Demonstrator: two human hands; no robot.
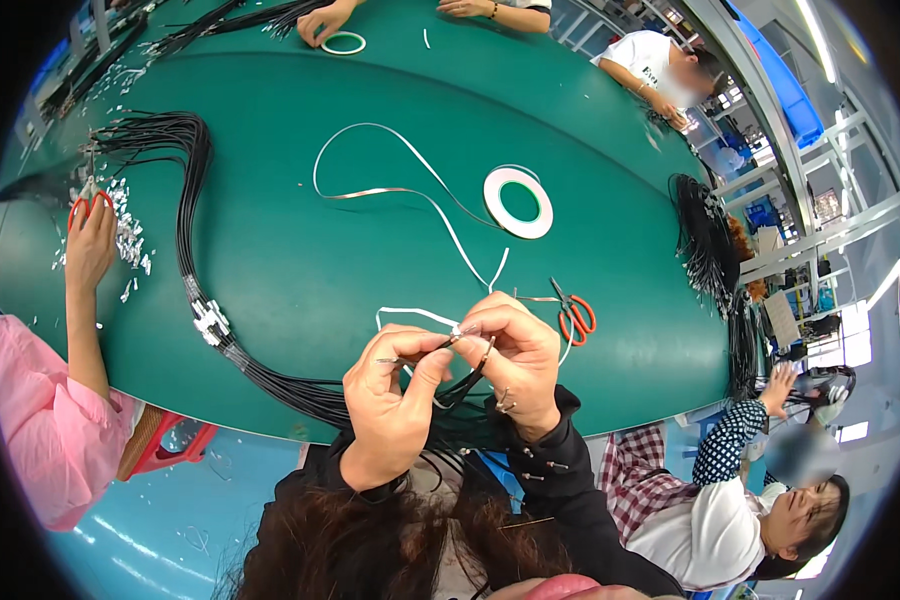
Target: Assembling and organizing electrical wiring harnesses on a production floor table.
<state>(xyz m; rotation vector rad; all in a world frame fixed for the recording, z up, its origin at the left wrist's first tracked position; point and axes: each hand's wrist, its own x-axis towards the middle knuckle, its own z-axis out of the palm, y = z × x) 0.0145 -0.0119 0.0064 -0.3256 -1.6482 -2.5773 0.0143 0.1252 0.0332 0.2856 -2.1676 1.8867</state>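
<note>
Close together at the near edge of the green table, my left hand [390, 405] and my right hand [520, 362] both pinch a thin black cable [457, 388]. A narrow white tape strip [417, 311] loops up from my fingertips. Where tape and cable meet is mostly hidden by the fingers. Several cable ends with small metal tips [507, 400] stick out beside my right hand. From my left hand a thick bundle of black cables [285, 383] runs left and away, with white pieces [210, 322] around its middle.
Scissors with orange-red handles [577, 322] lie right of my hands. Beyond them is a white tape roll [497, 205] with a long loose strip [377, 190]. At left, a co-worker's hand [91, 245] holds red-handled scissors among white scraps [130, 235]. More black cables [705, 235] hang at right.
</note>
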